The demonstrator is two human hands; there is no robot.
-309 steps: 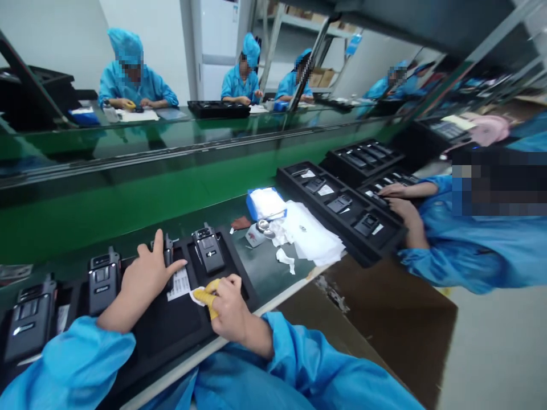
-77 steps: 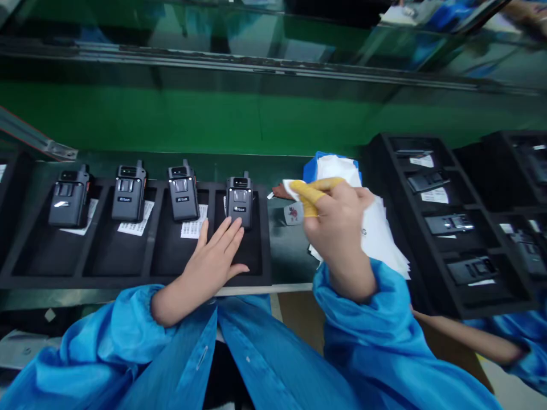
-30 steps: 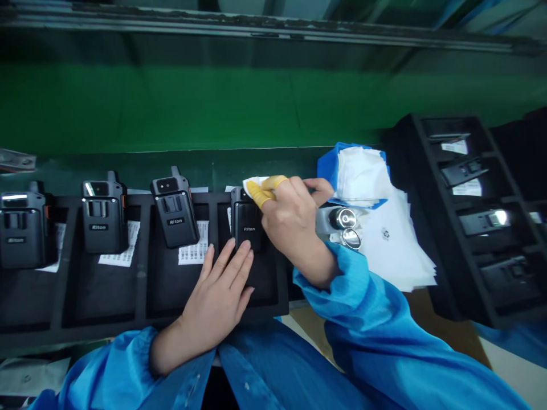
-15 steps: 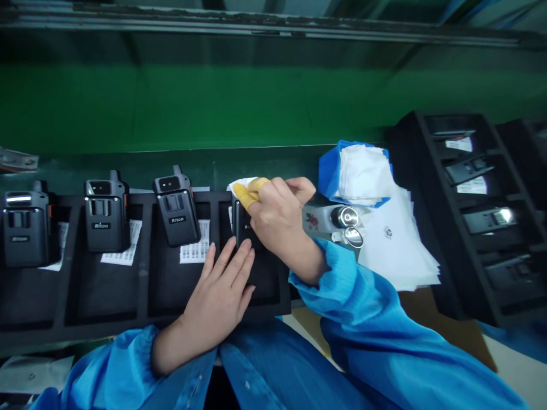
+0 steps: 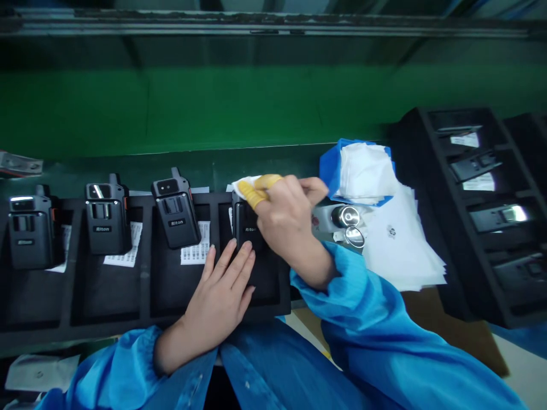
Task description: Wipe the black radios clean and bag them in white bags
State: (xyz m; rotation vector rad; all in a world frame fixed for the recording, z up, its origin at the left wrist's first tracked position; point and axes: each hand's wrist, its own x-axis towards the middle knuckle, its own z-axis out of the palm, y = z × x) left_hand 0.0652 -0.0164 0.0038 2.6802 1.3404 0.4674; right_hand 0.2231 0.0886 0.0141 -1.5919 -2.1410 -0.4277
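1. Because the right hand (image 5: 288,213) covers its upper right part, only the left side and "Riton" label of one dark handset (image 5: 247,229) show; it lies in the rightmost compartment of the near black tray (image 5: 146,279).
2. Yellow-wrapped on some fingers, that hand pinches a white cloth (image 5: 240,185) at the handset's top end; how much is tucked beneath the fingers is hidden.
3. The left hand (image 5: 217,296) lies flat with fingers extended, their tips over the handset's lower end, masking that edge; whether they press cannot be told.
4. Three other handsets (image 5: 176,219) sit leftward, one per compartment, each partly covering a printed slip (image 5: 200,245); the near tray's left end is cut off.
5. Beside the right wrist, a container with a metal top (image 5: 345,216) is partly hidden, near a blue box (image 5: 330,171) of white sheets (image 5: 367,171).
6. At far right, the lowest device (image 5: 519,267) in another black tray (image 5: 464,239) is dim and blurred.
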